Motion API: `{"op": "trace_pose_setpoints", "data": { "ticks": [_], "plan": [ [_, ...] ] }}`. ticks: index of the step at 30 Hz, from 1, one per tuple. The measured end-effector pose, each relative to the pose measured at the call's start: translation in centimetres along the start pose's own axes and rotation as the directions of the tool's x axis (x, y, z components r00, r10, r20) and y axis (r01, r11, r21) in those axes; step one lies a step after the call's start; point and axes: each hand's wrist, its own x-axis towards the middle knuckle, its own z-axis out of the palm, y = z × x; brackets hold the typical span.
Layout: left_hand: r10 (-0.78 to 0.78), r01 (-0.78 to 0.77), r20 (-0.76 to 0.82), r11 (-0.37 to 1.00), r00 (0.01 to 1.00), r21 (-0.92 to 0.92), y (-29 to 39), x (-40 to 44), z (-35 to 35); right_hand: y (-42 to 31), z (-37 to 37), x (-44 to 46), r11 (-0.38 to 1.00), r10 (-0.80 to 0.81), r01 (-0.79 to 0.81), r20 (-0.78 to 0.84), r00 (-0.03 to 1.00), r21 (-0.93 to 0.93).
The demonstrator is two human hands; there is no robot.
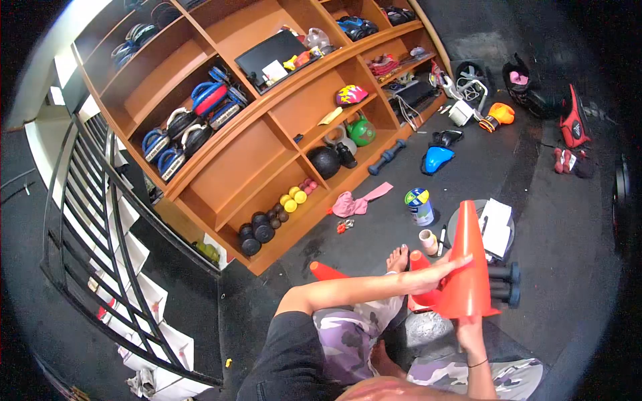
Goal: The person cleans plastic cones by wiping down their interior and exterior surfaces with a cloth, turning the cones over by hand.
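An orange traffic cone [470, 284] stands upright in front of me, its tip pointing up. My left hand [438, 274] is closed against the cone's left side, thumb across its surface. From below, my right hand [469, 327] grips the cone's base, its fingers mostly hidden by it. Behind my left hand is a second orange cone [418, 260], partly covered. Another orange cone [324, 271] pokes out beyond my left forearm. Blue dumbbells [506, 284] lie just right of the held cone.
A paint can [420, 207], tape roll [429, 241], marker [442, 239] and white papers [496, 227] are on the black floor ahead. A wooden shelf [234, 160] holds dumbbells, kettlebells and pads. Left is a black stair railing [100, 254]; a pink cloth [354, 204] lies near the shelf.
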Motion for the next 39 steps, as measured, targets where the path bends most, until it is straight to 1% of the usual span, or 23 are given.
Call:
{"op": "trace_pose_setpoints", "data": {
  "ticks": [3,4,6,7,8,9,10,12,16,17,19,21,23,24,25,27,28,30,31,33,34,36,39],
  "plan": [
    [0.125,-0.102,-0.135,0.981,0.983,0.165,-1.4,1.2,0.0,-3.1,0.5,0.0,0.875,0.419,-0.428,0.086,0.904,0.227],
    [0.102,-0.097,-0.108,0.994,0.989,0.053,-0.2,0.1,1.2,-2.3,0.5,0.2,0.746,0.422,-0.414,0.112,0.9,0.522],
    [0.108,-0.112,-0.036,0.981,0.994,-0.158,-0.5,-0.3,2.3,0.0,0.0,0.6,0.273,0.408,-0.288,0.161,0.899,0.918],
    [0.116,-0.111,0.003,0.959,0.993,-0.261,-0.7,-0.5,2.7,-0.2,0.0,0.8,0.287,0.404,-0.261,0.131,0.905,0.922],
    [0.006,0.009,0.039,0.932,0.999,-0.364,-0.6,-0.6,3.0,-0.4,0.0,1.1,0.3,0.401,-0.233,0.099,0.911,0.925],
    [0.003,0.009,0.034,0.931,0.999,-0.365,-0.9,-0.5,3.0,-0.9,-0.1,1.2,0.313,0.398,-0.207,0.07,0.915,0.927],
    [0.003,0.008,0.028,0.929,1.0,-0.37,-1.1,-0.5,3.2,-1.9,-0.3,1.0,0.224,0.309,-0.204,0.129,0.942,0.953],
    [-0.005,-0.018,-0.065,0.937,0.998,-0.348,-1.6,-0.8,4.0,-0.3,-0.4,-0.5,0.324,0.332,-0.224,0.111,0.937,0.919],
    [-0.015,0.082,0.194,0.936,0.981,-0.342,-3.3,0.7,0.6,0.8,-0.5,-1.5,0.447,0.275,-0.25,0.134,0.952,0.859],
    [0.056,-0.017,0.122,0.953,0.991,-0.301,-3.4,1.0,0.8,1.2,-0.5,-1.8,0.457,0.277,-0.26,0.142,0.95,0.85],
    [0.208,-0.206,-0.01,0.96,0.978,-0.19,-3.0,1.2,1.1,1.3,-0.7,-1.9,0.749,0.265,-0.272,0.102,0.959,0.604],
    [0.086,-0.088,-0.09,0.996,0.992,-0.024,-1.6,0.7,0.6,0.9,-0.7,-1.3,0.933,0.23,-0.241,0.073,0.97,0.268],
    [0.05,-0.036,-0.119,0.993,0.992,0.112,-0.8,0.6,1.3,0.6,-1.1,-1.1,0.976,0.189,-0.181,0.062,0.98,-0.118],
    [0.11,-0.096,-0.076,0.981,0.991,0.171,-1.5,0.3,2.2,2.1,-0.6,-1.7,0.974,0.109,-0.104,0.016,0.994,-0.199],
    [0.148,-0.092,-0.123,0.924,0.981,0.372,-1.6,-0.4,3.1,1.7,-0.3,-1.6,0.975,0.098,-0.094,0.013,0.995,-0.201],
    [0.189,-0.109,-0.183,0.921,0.965,0.374,-2.6,0.0,3.1,0.5,0.0,-1.8,0.975,0.09,-0.085,0.019,0.996,-0.208],
    [0.235,-0.188,-0.143,0.94,0.961,0.286,-2.3,-0.3,3.1,-0.4,-1.0,-1.3,0.958,0.264,-0.246,0.115,0.958,-0.148],
    [0.287,-0.277,-0.115,0.956,0.951,0.093,-1.6,0.1,2.1,-0.6,-1.0,-0.1,0.894,0.357,-0.371,0.101,0.929,0.25],
    [0.338,-0.317,-0.229,0.941,0.913,0.121,-2.3,2.1,0.2,-0.9,-0.9,0.9,0.804,0.398,-0.4,0.102,0.912,0.441],
    [0.083,-0.16,-0.216,0.915,0.973,-0.371,0.3,1.6,-1.7,-8.4,0.5,2.6,0.668,0.171,-0.215,0.134,0.976,0.712],
    [0.059,-0.104,-0.123,0.908,0.991,-0.406,-0.3,1.5,-2.5,-10.0,0.9,2.9,0.683,0.176,-0.154,0.044,0.983,0.714],
    [0.018,0.014,0.066,0.889,0.998,-0.457,-1.5,1.5,-3.9,-7.5,0.2,2.6,0.536,0.286,-0.269,0.127,0.95,0.8],
    [0.084,-0.08,0.021,0.985,0.996,-0.156,-2.9,0.5,0.2,-1.3,-0.6,1.7,0.172,0.317,-0.297,0.233,0.919,0.939]
  ]
}}
